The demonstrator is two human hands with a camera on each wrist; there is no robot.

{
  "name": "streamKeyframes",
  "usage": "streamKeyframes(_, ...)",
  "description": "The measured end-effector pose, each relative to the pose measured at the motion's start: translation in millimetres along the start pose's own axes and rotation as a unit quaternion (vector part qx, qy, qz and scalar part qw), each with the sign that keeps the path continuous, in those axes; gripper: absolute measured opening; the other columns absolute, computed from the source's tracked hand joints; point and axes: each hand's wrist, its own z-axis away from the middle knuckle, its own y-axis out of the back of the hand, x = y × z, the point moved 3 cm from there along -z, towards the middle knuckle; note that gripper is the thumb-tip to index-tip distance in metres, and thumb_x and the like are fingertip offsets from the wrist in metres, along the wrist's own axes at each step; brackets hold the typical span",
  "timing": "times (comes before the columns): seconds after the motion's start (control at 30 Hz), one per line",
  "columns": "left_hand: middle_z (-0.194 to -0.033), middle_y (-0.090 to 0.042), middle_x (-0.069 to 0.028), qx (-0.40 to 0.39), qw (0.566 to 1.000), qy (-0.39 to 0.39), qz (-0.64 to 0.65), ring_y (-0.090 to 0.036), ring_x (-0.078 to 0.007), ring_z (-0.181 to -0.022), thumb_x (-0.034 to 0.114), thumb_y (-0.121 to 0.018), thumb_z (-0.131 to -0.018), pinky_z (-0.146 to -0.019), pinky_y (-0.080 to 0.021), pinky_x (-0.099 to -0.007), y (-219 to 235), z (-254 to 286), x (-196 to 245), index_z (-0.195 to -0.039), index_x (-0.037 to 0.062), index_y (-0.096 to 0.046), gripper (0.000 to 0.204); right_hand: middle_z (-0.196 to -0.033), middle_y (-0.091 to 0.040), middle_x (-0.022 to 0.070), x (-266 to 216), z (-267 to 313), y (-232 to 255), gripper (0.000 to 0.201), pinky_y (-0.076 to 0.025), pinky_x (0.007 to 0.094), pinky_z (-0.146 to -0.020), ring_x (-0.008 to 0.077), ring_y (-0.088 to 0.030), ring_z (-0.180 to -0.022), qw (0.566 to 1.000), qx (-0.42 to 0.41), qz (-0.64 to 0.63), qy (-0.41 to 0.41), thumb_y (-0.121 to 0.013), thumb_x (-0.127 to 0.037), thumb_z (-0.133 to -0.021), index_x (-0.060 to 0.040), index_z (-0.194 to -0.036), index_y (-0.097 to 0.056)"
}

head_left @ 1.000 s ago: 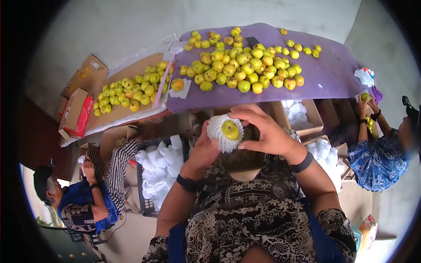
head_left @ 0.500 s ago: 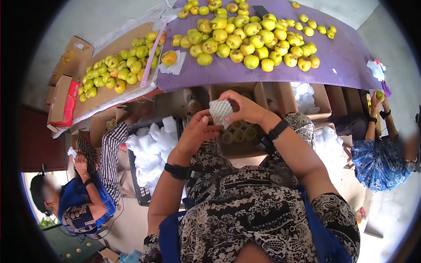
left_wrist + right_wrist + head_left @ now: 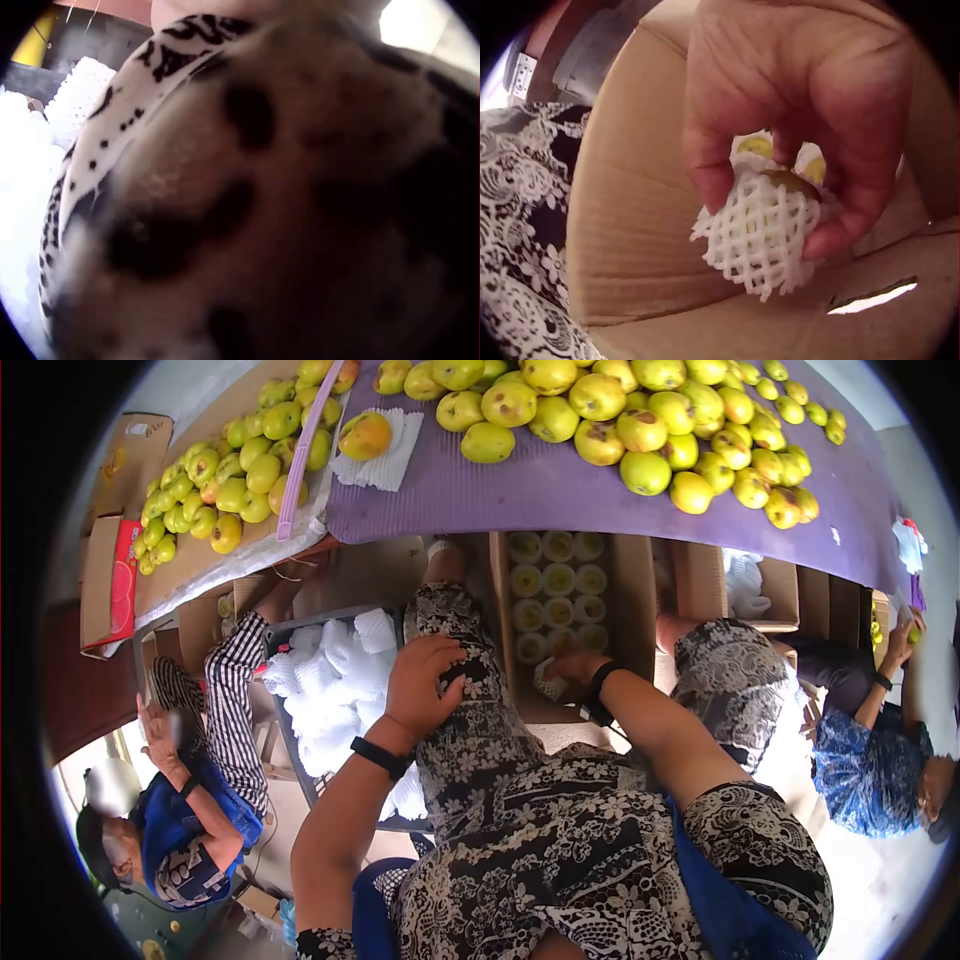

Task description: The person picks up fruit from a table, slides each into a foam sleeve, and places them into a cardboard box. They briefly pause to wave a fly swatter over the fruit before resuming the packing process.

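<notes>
My right hand [image 3: 578, 666] reaches into an open cardboard box [image 3: 640, 610] and grips an apple in a white foam net [image 3: 761, 232]. In the right wrist view, fingers and thumb curl round its sides, and the apple's skin shows at the top of the net. Rows of netted apples [image 3: 558, 578] stand in the box, just beyond this hand. My left hand [image 3: 424, 682] rests on the patterned trouser leg [image 3: 455, 730] at my thigh, fingers relaxed and holding nothing. Blurred cloth fills most of the left wrist view.
A dark crate [image 3: 300, 760] of white foam nets [image 3: 335, 670] stands left of my leg. Many loose apples [image 3: 600, 405] lie on the purple table [image 3: 450, 510] ahead, more on a board [image 3: 235, 565] at left. Another person sits on each side.
Both hands held the netted apple in front of me. The left let go and went down to the thigh, while the right carried the apple down into the box. The view tilted downward.
</notes>
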Motion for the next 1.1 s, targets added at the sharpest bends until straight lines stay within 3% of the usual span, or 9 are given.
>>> streamKeyframes(0.2, -0.113, -0.062, -0.0124, -0.011, 0.999, 0.022, 0.022, -0.055, -0.0354, -0.114, 0.01, -0.067, -0.068, -0.103, -0.039, -0.0497, 5, -12, -3, -0.102, 0.0067, -0.065, 0.034, -0.133, -0.047, 0.0212, 0, -53, -14, 0.046, -0.052, 0.0428, -0.089, 0.0353, -0.047, -0.123, 1.0, 0.017, 0.023, -0.012, -0.069, -0.024, -0.081, -0.0034, -0.12, -0.058)
streamKeyframes(0.23, -0.112, -0.063, -0.0114, -0.015, 0.999, 0.021, 0.026, -0.055, -0.0345, -0.113, 0.011, -0.069, -0.068, -0.102, -0.039, -0.0505, 6, -14, -5, -0.102, 0.0073, -0.065, 0.034, -0.128, -0.052, 0.0226, 7, -78, -11, 0.043, -0.054, 0.0427, -0.083, 0.0365, -0.052, -0.117, 0.921, 0.021, 0.357, 0.154, -0.067, -0.026, -0.081, -0.0022, -0.116, -0.06)
streamKeyframes(0.27, -0.112, -0.063, -0.0111, -0.019, 0.999, 0.025, 0.033, -0.055, -0.0346, -0.114, 0.011, -0.069, -0.068, -0.103, -0.039, -0.0516, 8, -16, -6, -0.102, 0.0077, -0.065, 0.034, -0.123, -0.056, 0.024, 6, -84, -21, 0.04, -0.056, 0.0427, -0.077, 0.0377, -0.057, -0.112, 0.71, 0.021, 0.636, 0.303, -0.066, -0.028, -0.082, -0.0011, -0.111, -0.063)
streamKeyframes(0.4, -0.113, -0.062, -0.0138, -0.04, 0.998, 0.033, 0.045, -0.055, -0.0375, -0.114, 0.011, -0.064, -0.067, -0.103, -0.038, -0.0528, 9, -21, -11, -0.102, 0.0062, -0.065, 0.035, -0.114, -0.064, 0.0131, 17, -107, -28, 0.038, -0.048, 0.0469, -0.089, 0.0313, -0.058, -0.112, 0.786, 0.052, 0.603, 0.124, -0.046, -0.035, -0.093, -0.0102, -0.11, -0.068)
streamKeyframes(0.47, -0.112, -0.063, -0.0132, -0.043, 0.998, 0.032, 0.045, -0.055, -0.0374, -0.114, 0.013, -0.063, -0.067, -0.103, -0.038, -0.0536, 9, -23, -12, -0.101, 0.0065, -0.066, 0.035, -0.098, -0.068, 0.0237, 12, -94, -20, 0.041, -0.053, 0.0457, -0.083, 0.0341, -0.067, -0.093, 0.913, 0.208, 0.344, 0.075, -0.068, -0.036, -0.075, -0.0008, -0.096, -0.07)
streamKeyframes(0.7, -0.111, -0.063, -0.0128, -0.048, 0.997, 0.038, 0.046, -0.056, -0.0368, -0.114, 0.014, -0.063, -0.066, -0.103, -0.038, -0.0537, 10, -24, -16, -0.1, 0.0068, -0.067, 0.035, -0.136, -0.047, 0.0238, 107, -216, -48, 0.051, -0.038, 0.0455, -0.102, 0.0325, -0.05, -0.124, 0.854, 0.2, 0.479, 0.038, -0.041, -0.033, -0.096, 0.0017, -0.133, -0.046)
streamKeyframes(0.77, -0.111, -0.064, -0.0131, -0.047, 0.997, 0.035, 0.051, -0.056, -0.037, -0.114, 0.014, -0.063, -0.066, -0.103, -0.038, -0.0536, 10, -24, -16, -0.1, 0.0066, -0.067, 0.035, -0.138, -0.046, 0.0217, 160, -269, -51, 0.054, -0.037, 0.0473, -0.103, 0.0349, -0.049, -0.124, 0.742, 0.199, 0.613, 0.183, -0.039, -0.036, -0.096, 0.0005, -0.136, -0.044)
streamKeyframes(0.87, -0.11, -0.064, -0.0137, -0.044, 0.997, 0.037, 0.056, -0.056, -0.0374, -0.113, 0.014, -0.063, -0.066, -0.103, -0.038, -0.0535, 8, -24, -18, -0.099, 0.0064, -0.067, 0.034, -0.13, -0.057, 0.0172, 102, -222, -32, 0.046, -0.036, 0.0435, -0.105, 0.0289, -0.054, -0.121, 0.905, 0.14, 0.391, 0.092, -0.049, -0.033, -0.09, -0.0042, -0.123, -0.061)
streamKeyframes(1.1, -0.109, -0.065, -0.0147, -0.033, 0.998, 0.027, 0.051, -0.057, -0.0375, -0.111, 0.015, -0.063, -0.066, -0.103, -0.039, -0.0528, 11, -23, -10, -0.1, 0.0056, -0.067, 0.035, -0.13, -0.058, 0.0156, 32, -166, -24, 0.045, -0.038, 0.0434, -0.103, 0.0289, -0.054, -0.121, 0.858, 0.08, 0.487, 0.144, -0.05, -0.035, -0.09, -0.0066, -0.122, -0.062)
